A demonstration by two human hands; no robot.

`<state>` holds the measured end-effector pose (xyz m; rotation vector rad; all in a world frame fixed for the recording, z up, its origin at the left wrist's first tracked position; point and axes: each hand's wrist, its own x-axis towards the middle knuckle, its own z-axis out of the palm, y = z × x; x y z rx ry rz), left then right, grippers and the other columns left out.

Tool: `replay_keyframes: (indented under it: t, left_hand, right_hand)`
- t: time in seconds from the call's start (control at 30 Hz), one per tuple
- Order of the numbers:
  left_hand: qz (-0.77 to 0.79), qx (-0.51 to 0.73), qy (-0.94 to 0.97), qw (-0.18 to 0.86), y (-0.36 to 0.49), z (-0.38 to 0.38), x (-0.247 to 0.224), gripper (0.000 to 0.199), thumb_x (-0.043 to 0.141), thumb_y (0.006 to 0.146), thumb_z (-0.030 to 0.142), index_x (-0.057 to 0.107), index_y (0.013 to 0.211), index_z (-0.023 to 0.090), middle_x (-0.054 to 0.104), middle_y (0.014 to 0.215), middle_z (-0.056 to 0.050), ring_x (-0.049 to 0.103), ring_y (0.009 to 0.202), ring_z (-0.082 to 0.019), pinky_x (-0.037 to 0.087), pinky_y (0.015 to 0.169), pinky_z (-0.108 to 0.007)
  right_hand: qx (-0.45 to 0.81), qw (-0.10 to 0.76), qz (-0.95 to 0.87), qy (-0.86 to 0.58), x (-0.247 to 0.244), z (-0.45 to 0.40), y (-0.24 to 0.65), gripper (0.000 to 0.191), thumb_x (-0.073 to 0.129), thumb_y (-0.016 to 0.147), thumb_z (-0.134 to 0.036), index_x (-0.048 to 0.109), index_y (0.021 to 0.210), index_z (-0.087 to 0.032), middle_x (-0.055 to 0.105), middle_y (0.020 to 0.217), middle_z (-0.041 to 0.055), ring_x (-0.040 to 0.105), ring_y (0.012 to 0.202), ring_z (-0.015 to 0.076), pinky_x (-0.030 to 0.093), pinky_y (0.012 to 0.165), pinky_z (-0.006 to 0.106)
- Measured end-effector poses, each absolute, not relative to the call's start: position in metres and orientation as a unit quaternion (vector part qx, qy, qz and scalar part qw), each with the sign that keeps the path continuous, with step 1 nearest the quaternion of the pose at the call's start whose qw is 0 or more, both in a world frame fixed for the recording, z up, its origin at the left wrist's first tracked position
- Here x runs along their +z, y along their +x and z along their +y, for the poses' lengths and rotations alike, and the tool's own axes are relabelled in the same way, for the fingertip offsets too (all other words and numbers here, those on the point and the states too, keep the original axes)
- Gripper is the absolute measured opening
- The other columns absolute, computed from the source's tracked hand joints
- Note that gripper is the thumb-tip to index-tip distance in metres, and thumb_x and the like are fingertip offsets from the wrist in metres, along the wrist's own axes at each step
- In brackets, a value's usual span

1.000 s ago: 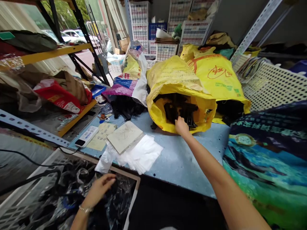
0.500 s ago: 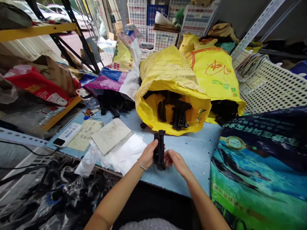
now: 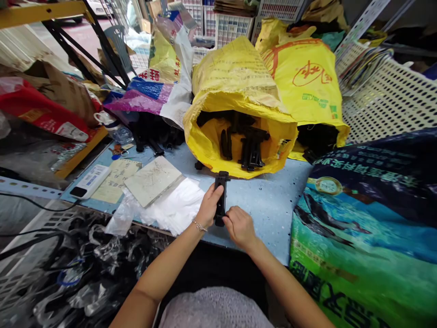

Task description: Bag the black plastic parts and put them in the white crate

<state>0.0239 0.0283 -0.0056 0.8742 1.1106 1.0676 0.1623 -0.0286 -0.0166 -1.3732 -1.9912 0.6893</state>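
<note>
**Q:** Head view, hands first. What is the pose?

**A:** Both forearms reach forward from the bottom edge and converge near mid-frame. The left hand (image 3: 209, 206), with a bracelet (image 3: 199, 225) on its wrist, is closed around a black moulded plastic part (image 3: 221, 198). The right hand (image 3: 241, 228) is half-curled, close against the lower end of the part.

**Q:** Position of the part?

**A:** Held nearly upright between the hands, above the tabletop (image 3: 269, 196). Cannot tell whether its lower end touches the surface.

**Q:** Surroundings, with the hands as clock centre?

**A:** At 12, a yellow woven sack (image 3: 235, 77) lies on its side, mouth toward the hands, with more black plastic parts (image 3: 251, 152) inside. At 1, a second yellow sack (image 3: 303, 77). At 3, a patterned woven sack (image 3: 355, 228) lies just beyond the tabletop's edge. At 9, a beige tile (image 3: 153, 180) rests on white plastic sheets (image 3: 174, 205). Farther out at 9, a paper note (image 3: 116, 180) lies beside a white box (image 3: 90, 181). At 7, below the tabletop's edge, a crate of clear plastic bags (image 3: 85, 273).
</note>
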Motion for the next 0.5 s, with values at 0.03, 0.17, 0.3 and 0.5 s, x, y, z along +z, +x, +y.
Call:
replay_keyframes:
  t: [0.03,0.17,0.3,0.5]
  left_hand:
    - [0.486,0.470,0.384,0.628,0.024,0.029,-0.008,0.047,0.055,0.087,0.057,0.057,0.112,0.018,0.063,0.089,-0.003,0.057,0.075,-0.014,0.046,0.069,-0.025]
    - [0.519,0.433,0.482,0.557,0.030,0.023,-0.029,0.042,0.047,0.093,0.049,0.058,0.120,0.018,0.063,0.109,-0.008,0.057,0.102,-0.021,0.044,0.092,-0.033]
    - [0.576,0.249,0.645,0.436,0.054,0.000,-0.050,0.042,0.044,0.094,0.047,0.062,0.123,0.022,0.062,0.110,-0.010,0.052,0.111,-0.029,0.036,0.101,-0.048]
    - [0.568,0.270,0.663,0.406,0.058,-0.003,-0.050,0.050,0.046,0.094,0.046,0.050,0.138,0.024,0.051,0.130,-0.013,0.044,0.122,-0.031,0.033,0.104,-0.051]
  right_hand:
    - [0.278,0.296,-0.747,-0.526,-0.021,-0.034,0.164,0.041,0.035,0.099,-0.048,0.055,0.072,-0.024,0.056,0.072,0.0054,0.051,0.070,0.0209,0.037,0.068,0.033]
    - [0.349,0.238,-0.720,-0.551,-0.019,0.006,0.189,0.046,0.027,0.101,-0.048,0.057,0.076,-0.023,0.061,0.072,0.0022,0.055,0.068,0.0181,0.039,0.065,0.029]
    - [0.084,0.256,-0.601,-0.752,0.003,0.116,0.224,0.045,0.035,0.098,-0.048,0.055,0.120,-0.014,0.060,0.114,0.0176,0.056,0.104,0.0298,0.041,0.082,0.038]
    - [0.054,0.218,-0.557,-0.799,0.013,0.177,0.231,0.041,0.049,0.090,-0.041,0.056,0.113,-0.008,0.054,0.116,0.0221,0.056,0.105,0.0343,0.044,0.083,0.043]
